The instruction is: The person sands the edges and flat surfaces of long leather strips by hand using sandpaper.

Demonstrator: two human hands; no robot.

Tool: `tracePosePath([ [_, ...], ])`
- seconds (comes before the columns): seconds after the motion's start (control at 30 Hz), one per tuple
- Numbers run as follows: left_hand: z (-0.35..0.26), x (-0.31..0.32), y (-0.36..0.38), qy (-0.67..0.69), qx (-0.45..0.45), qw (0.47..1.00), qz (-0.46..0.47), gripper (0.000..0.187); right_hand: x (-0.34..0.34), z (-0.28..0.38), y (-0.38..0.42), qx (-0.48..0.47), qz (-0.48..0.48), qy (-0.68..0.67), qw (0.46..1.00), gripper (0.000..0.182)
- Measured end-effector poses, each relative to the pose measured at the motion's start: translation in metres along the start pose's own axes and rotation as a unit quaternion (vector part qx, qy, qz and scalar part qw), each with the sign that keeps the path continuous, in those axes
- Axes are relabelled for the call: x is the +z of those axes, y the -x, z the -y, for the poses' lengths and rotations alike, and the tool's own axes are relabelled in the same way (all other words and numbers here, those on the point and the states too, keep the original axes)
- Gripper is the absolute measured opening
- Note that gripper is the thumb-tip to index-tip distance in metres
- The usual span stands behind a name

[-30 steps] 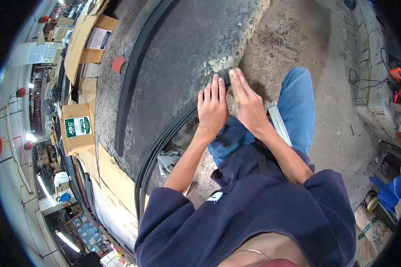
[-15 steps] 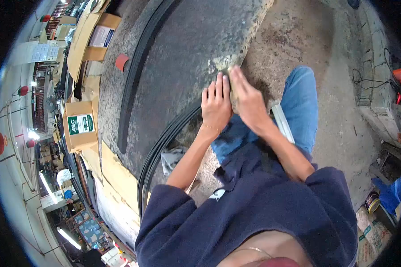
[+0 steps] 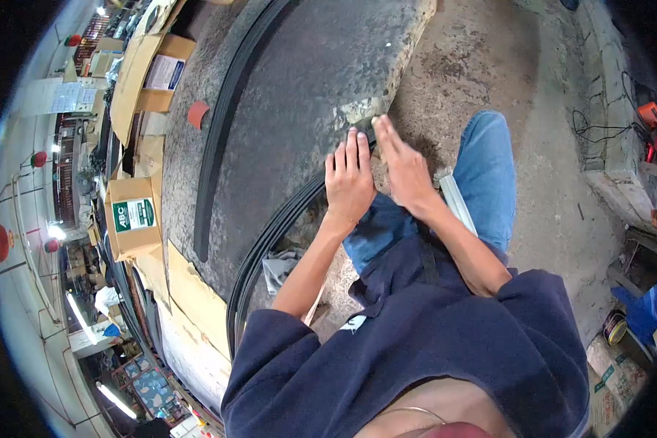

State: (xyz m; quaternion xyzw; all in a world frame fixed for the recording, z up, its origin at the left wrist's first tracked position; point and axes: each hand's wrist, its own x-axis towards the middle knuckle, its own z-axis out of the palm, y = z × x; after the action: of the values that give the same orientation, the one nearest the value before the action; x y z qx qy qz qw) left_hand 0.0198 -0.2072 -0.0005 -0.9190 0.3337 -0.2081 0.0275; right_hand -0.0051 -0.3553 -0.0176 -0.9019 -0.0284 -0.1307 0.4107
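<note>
My left hand point(image 3: 350, 182) lies palm down at the near edge of the dark worktable point(image 3: 321, 80), its fingers stretched out over the end of a bundle of thin black strips point(image 3: 281, 219). Close beside it on the right is my right hand point(image 3: 409, 174), its fingers held together and pointing toward the table's edge. A small pale tan piece shows at its fingertips; most of it is hidden, and its kind is not clear. The bundle curves from under my left hand down toward my left elbow. Past the fingertips, a worn pale patch point(image 3: 361, 109) marks the table edge.
A second black strip bundle point(image 3: 212, 175) curves along the table's left, near a red curved piece point(image 3: 198, 114). Cardboard boxes point(image 3: 153, 232) stand farther left. A grey cloth point(image 3: 281, 269) lies below the strips. A pale metal bar point(image 3: 458, 204) rests by my right knee.
My right hand has shifted slightly and its fingers look sharper than before. My left hand has moved a little down and left in the view, which has itself shifted slightly.
</note>
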Motion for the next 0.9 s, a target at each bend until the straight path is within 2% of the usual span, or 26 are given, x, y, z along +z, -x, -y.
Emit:
tracePosePath([
  [0.07, -0.001, -0.002, 0.001, 0.009, -0.012, 1.000, 0.002, 0.059, 0.006, 0.004, 0.006, -0.066, -0.036, 0.000, 0.997, 0.059],
  [0.13, -0.001, -0.003, 0.002, 0.009, -0.012, 1.000, 0.015, 0.059, 0.007, -0.004, 0.005, -0.073, -0.045, -0.009, 0.996, 0.060],
  [0.2, -0.001, -0.001, 0.001, -0.009, -0.009, 1.000, 0.007, 0.059, 0.003, -0.013, -0.001, 0.032, 0.026, -0.012, 0.999, 0.061],
  [0.27, 0.000, -0.002, -0.001, 0.000, -0.007, 1.000, 0.002, 0.059, 0.000, -0.013, -0.005, 0.008, -0.015, -0.041, 0.999, 0.062],
  [0.33, -0.006, -0.005, 0.010, 0.015, -0.013, 1.000, 0.017, 0.060, 0.000, 0.001, 0.000, -0.120, -0.074, -0.035, 0.989, 0.063],
  [0.4, -0.005, -0.003, 0.008, 0.011, -0.013, 1.000, 0.017, 0.062, 0.005, -0.005, -0.001, -0.092, -0.056, -0.056, 0.993, 0.063],
  [0.47, 0.000, 0.000, 0.003, 0.004, -0.015, 1.000, 0.012, 0.063, 0.000, -0.009, -0.002, 0.012, 0.006, -0.046, 0.999, 0.061],
  [0.53, -0.002, -0.005, 0.008, 0.009, -0.018, 0.999, 0.025, 0.062, -0.004, -0.004, 0.000, -0.010, -0.026, -0.072, 0.997, 0.061],
  [0.6, -0.005, -0.001, 0.004, 0.014, -0.019, 0.999, 0.028, 0.062, 0.008, -0.003, 0.007, -0.138, -0.052, -0.052, 0.988, 0.062],
  [0.67, -0.002, -0.002, 0.001, 0.014, -0.010, 1.000, 0.014, 0.062, 0.010, -0.010, 0.009, -0.119, -0.051, -0.080, 0.988, 0.061],
  [0.73, -0.002, -0.004, 0.002, 0.006, -0.018, 1.000, 0.020, 0.061, 0.004, -0.015, 0.004, 0.002, -0.016, -0.093, 0.996, 0.060],
  [0.77, -0.004, -0.007, 0.007, 0.011, -0.023, 0.999, 0.023, 0.060, 0.002, -0.016, 0.005, -0.033, -0.043, -0.084, 0.995, 0.062],
  [0.8, -0.004, -0.004, -0.001, 0.016, -0.027, 0.999, 0.014, 0.060, 0.002, -0.016, 0.002, -0.036, -0.048, -0.079, 0.995, 0.062],
  [0.87, -0.008, 0.000, -0.003, 0.024, -0.032, 0.999, 0.017, 0.059, 0.008, -0.008, 0.017, -0.107, -0.038, -0.073, 0.991, 0.064],
  [0.9, -0.009, -0.005, 0.005, 0.027, -0.036, 0.999, 0.028, 0.059, 0.014, -0.017, 0.016, -0.139, -0.067, -0.090, 0.984, 0.064],
])
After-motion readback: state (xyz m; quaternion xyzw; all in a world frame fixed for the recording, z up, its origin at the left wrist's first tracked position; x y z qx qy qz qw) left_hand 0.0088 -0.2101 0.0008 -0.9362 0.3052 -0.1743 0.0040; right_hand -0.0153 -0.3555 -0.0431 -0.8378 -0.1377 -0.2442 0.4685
